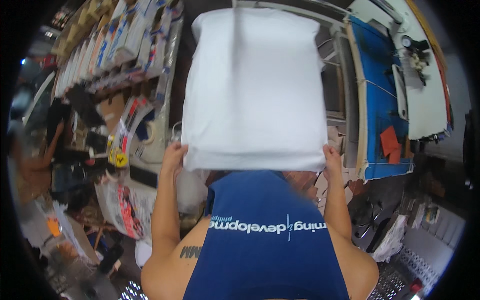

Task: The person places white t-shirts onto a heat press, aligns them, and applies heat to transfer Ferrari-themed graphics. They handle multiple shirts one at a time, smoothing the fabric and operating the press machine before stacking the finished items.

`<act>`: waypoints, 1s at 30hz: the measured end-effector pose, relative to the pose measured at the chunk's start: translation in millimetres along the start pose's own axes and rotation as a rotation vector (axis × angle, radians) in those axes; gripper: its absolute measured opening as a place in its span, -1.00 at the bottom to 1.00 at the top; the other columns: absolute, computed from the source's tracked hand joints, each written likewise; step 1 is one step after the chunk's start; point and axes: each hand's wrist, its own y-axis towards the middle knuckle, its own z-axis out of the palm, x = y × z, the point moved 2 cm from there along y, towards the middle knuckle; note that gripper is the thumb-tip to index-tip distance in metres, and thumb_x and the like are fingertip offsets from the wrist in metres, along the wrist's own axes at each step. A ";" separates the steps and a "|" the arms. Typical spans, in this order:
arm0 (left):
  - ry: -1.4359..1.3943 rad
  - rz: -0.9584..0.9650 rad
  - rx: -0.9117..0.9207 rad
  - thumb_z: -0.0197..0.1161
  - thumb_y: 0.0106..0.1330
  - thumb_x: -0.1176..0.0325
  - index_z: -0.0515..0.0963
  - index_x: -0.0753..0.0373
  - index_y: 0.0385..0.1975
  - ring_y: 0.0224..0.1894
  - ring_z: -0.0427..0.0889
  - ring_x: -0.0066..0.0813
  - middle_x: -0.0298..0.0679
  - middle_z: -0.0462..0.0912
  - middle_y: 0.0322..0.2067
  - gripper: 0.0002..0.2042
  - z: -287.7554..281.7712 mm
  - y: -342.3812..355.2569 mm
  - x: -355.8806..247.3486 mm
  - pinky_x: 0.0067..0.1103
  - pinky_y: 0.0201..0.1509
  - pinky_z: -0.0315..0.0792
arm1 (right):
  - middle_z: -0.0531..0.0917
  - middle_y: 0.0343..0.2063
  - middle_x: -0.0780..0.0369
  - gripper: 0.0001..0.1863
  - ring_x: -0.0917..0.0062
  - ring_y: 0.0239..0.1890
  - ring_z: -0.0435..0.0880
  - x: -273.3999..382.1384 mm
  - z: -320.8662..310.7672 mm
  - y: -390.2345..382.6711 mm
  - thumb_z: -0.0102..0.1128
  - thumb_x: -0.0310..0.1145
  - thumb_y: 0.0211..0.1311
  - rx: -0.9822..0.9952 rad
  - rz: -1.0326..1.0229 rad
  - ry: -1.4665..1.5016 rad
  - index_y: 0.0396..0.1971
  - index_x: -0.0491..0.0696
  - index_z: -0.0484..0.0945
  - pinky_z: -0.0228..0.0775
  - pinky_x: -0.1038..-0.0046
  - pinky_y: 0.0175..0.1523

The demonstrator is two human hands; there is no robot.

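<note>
A white shirt (270, 85) lies spread flat in front of me, its sides falling straight as if over a board that the cloth hides. Its near edge hangs just before my body. At the near left corner my left hand (175, 154) pinches the cloth, fingers closed. My right hand (331, 156) grips the near right corner in the same way. Between the two hands the hem runs nearly straight. A soft lengthwise fold or shadow marks the far part of the shirt, left of its middle.
To the left, a rack (115, 45) holds several boxes, with a cluttered bench below. On the right stand a blue padded board (377, 100) with orange pieces (390, 144) and a white surface (425, 95) with a gauge. Another person's arm (50, 147) shows at far left.
</note>
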 end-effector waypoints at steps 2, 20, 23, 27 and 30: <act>-0.151 -0.008 0.020 0.27 0.45 0.48 0.56 0.36 -0.07 -0.11 0.71 -0.39 -0.14 0.71 -0.13 -0.85 -2.2 0.1 -0.3 -0.46 0.02 0.62 | 0.72 -0.18 0.23 -0.69 0.55 -0.15 0.68 -3.4 -3.8 -2.0 0.21 -0.19 0.55 -0.030 0.077 0.081 -0.07 -0.17 0.57 0.53 0.47 0.03; -0.114 -0.143 0.086 0.12 0.58 0.38 0.45 0.40 0.27 0.19 0.65 -0.27 -0.10 0.65 0.16 -0.64 -18.8 7.9 17.3 -0.36 0.32 0.54 | 0.68 -0.11 0.24 -0.77 0.51 -0.04 0.61 -17.1 -19.2 6.9 0.16 -0.32 0.54 -0.139 0.036 -0.044 0.03 -0.12 0.59 0.49 0.40 0.12; -0.403 0.046 0.195 0.20 0.54 0.40 0.46 0.38 0.17 0.17 0.67 -0.29 -0.08 0.66 0.12 -0.70 -30.6 9.8 19.4 -0.39 0.30 0.56 | 0.69 -0.18 0.28 -0.81 0.58 -0.11 0.63 -16.0 -13.4 4.9 0.20 -0.27 0.54 0.097 0.027 0.214 -0.09 -0.09 0.61 0.48 0.48 0.09; -0.229 0.013 0.142 0.23 0.53 0.38 0.48 0.33 0.13 0.06 0.70 -0.33 -0.15 0.68 0.07 -0.73 -29.7 12.3 20.7 -0.45 0.22 0.56 | 0.70 -0.19 0.29 -0.80 0.60 -0.14 0.64 -12.2 -9.9 -1.2 0.18 -0.26 0.56 0.048 0.045 0.177 -0.11 -0.10 0.59 0.50 0.49 0.05; 0.398 0.286 -0.203 0.29 0.48 0.37 0.55 0.31 0.08 -0.03 0.70 -0.34 -0.20 0.69 0.03 -0.74 7.7 4.1 -6.3 -0.49 0.14 0.54 | 0.71 -0.17 0.28 -0.77 0.58 -0.14 0.66 -12.7 -5.7 -0.8 0.16 -0.25 0.57 0.011 0.021 0.158 -0.07 -0.13 0.59 0.53 0.48 0.04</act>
